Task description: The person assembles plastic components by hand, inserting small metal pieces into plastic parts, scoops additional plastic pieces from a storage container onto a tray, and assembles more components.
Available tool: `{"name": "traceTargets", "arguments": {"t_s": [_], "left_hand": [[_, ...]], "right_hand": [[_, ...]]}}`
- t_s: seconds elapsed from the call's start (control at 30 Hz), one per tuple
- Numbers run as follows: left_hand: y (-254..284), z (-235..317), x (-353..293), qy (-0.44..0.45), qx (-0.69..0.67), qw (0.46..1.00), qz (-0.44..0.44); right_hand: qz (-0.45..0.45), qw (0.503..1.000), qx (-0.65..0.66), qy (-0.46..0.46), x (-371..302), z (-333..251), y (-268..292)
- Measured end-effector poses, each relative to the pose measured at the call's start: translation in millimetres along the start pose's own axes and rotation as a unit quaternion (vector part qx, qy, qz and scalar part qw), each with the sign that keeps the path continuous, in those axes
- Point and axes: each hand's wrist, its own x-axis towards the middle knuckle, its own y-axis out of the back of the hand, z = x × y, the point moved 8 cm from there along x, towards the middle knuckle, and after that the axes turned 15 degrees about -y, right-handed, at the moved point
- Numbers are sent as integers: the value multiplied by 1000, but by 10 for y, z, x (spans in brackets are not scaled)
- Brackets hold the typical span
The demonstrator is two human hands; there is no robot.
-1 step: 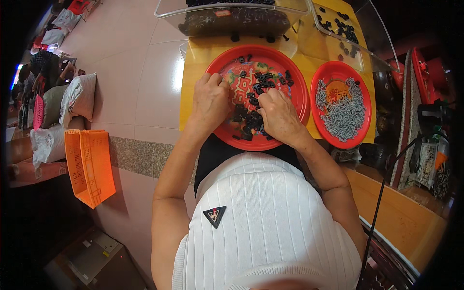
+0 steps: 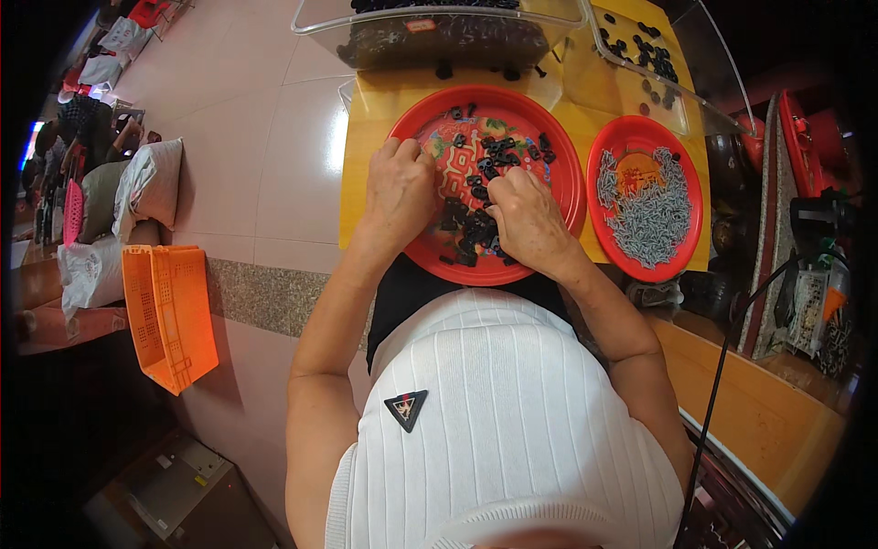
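Observation:
A round red tray (image 2: pixel 569 197) with a printed pattern lies before me, small black plastic parts (image 2: pixel 476 229) scattered and heaped on it. My left hand (image 2: pixel 401 188) is over the tray's left side, its fingers curled closed; whatever they hold is hidden beneath. Over the middle right of the tray, by the heap, my right hand (image 2: pixel 528 218) is closed in a pinch. Its fingertips touch or nearly touch the black parts, and I cannot make out what is between them. To the right, a smaller red plate (image 2: pixel 596 220) bears many grey metal screws (image 2: pixel 649 220).
Both stand on a yellow table (image 2: pixel 366 110). Behind them are a clear plastic bin (image 2: pixel 448 41) full of black parts and another clear container (image 2: pixel 640 73) with more. An orange crate (image 2: pixel 169 316) stands on the floor at left. A black cable (image 2: pixel 718 375) runs at right.

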Motion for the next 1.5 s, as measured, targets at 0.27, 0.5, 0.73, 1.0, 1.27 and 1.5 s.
{"name": "traceTargets", "arguments": {"t_s": [0.27, 0.5, 0.73, 1.0, 1.27, 1.5], "left_hand": [[-85, 86, 56, -33, 56, 997, -51], [100, 86, -76, 0, -115, 992, 59], [131, -43, -202, 62, -245, 957, 140], [175, -129, -248, 120, -338, 906, 223], [-89, -50, -360, 263, -739, 569, 248], [68, 5, -362, 208, -722, 585, 304]], "right_hand": [[21, 999, 9, 23, -51, -45, 72], [2, 983, 182, -38, -83, 13, 187], [-28, 955, 282, -83, -76, 61, 126], [-80, 903, 385, -174, -99, 185, -7], [-63, 876, 454, -150, 61, -79, 92], [-198, 836, 488, -154, 136, -305, -57]]}}
